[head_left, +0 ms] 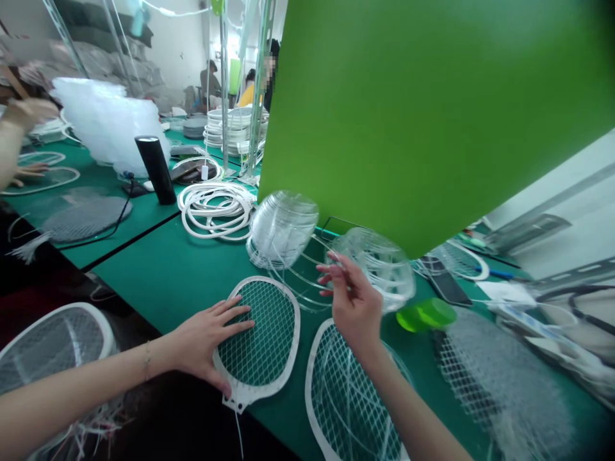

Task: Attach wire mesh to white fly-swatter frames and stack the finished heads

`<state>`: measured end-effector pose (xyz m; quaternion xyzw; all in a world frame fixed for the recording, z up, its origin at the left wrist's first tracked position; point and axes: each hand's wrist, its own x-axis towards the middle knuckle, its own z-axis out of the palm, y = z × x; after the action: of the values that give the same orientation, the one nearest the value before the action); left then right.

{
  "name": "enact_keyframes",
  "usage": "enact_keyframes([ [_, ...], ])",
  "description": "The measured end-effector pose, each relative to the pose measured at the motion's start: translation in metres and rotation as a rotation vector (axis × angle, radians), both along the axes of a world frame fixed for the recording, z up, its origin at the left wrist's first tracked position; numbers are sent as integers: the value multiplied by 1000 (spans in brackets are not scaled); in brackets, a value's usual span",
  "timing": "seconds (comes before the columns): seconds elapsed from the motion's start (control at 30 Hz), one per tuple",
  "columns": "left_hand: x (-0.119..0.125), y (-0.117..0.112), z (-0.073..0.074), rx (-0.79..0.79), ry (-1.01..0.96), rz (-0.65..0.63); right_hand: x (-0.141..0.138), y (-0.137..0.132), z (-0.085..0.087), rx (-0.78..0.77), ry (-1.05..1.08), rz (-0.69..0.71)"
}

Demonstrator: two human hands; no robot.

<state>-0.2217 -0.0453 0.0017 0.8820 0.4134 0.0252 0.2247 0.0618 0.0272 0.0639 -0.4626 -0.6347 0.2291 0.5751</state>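
Observation:
My left hand [209,339] lies flat on the green mesh of a white-framed fly-swatter racket [259,339], fingers spread and holding nothing. My right hand [350,304] is raised above a second white racket frame [346,400], its fingertips pinching a clear plastic wire grid [379,269]. That grid curves up like a dome, and its lower part is partly hidden behind my fingers. Another clear dome-shaped grid [281,229] sits just beyond, near the top of the first racket.
A large green board [413,115] fills the upper right. White cable coils [216,208], a black flask [156,169], stacked white rings and a translucent heap lie on the green bench. A co-worker's hands [29,115] work at far left. A phone and green lid lie right.

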Motion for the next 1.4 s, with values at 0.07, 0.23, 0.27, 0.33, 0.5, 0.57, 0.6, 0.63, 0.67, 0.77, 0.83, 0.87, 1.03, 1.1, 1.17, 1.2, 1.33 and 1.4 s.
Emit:
enact_keyframes([
  [0.07, -1, 0, -2, 9, 9, -14, -2, 3, 7, -60, 41, -1],
  [0.23, -11, 2, 4, 105, -105, 33, -6, 5, 14, -346, 305, -27],
  [0.27, -13, 5, 11, 200, -204, 137, -9, 4, 9, -439, 344, 11],
  [0.33, -14, 13, 30, 453, -416, 417, -17, 2, -9, -590, 399, 70],
  [0.5, 11, 41, 66, 524, -227, 315, -42, 2, -57, -761, 290, 101],
  [0.57, 25, 53, 57, 409, -74, 175, -46, 5, -69, -776, 205, 86],
  [0.6, 31, 59, 48, 369, -25, 147, -47, 6, -74, -776, 168, 79],
  [0.63, 35, 64, 38, 339, 11, 136, -47, 8, -78, -770, 133, 75],
  [0.67, 38, 68, 28, 319, 36, 133, -47, 9, -81, -760, 89, 69],
  [0.77, 40, 76, 6, 294, 68, 134, -44, 10, -86, -689, -85, 43],
  [0.83, 40, 79, 0, 289, 65, 125, -43, 8, -86, -612, -225, 20],
  [0.87, 39, 79, -1, 288, 62, 119, -44, 7, -85, -571, -300, 10],
  [1.03, 38, 79, -3, 282, 46, 101, -48, 12, -80, -388, -635, 39],
  [1.1, 38, 79, -4, 281, 43, 103, -50, 20, -80, -341, -726, 104],
  [1.17, 38, 79, -3, 277, 39, 98, -51, 29, -81, -308, -793, 151],
  [1.2, 38, 78, -3, 274, 36, 91, -52, 33, -82, -296, -819, 162],
  [1.33, 40, 78, -1, 278, 26, 56, -53, 39, -85, -279, -885, 162],
  [1.4, 40, 78, -2, 291, 24, 48, -53, 38, -86, -285, -909, 149],
])
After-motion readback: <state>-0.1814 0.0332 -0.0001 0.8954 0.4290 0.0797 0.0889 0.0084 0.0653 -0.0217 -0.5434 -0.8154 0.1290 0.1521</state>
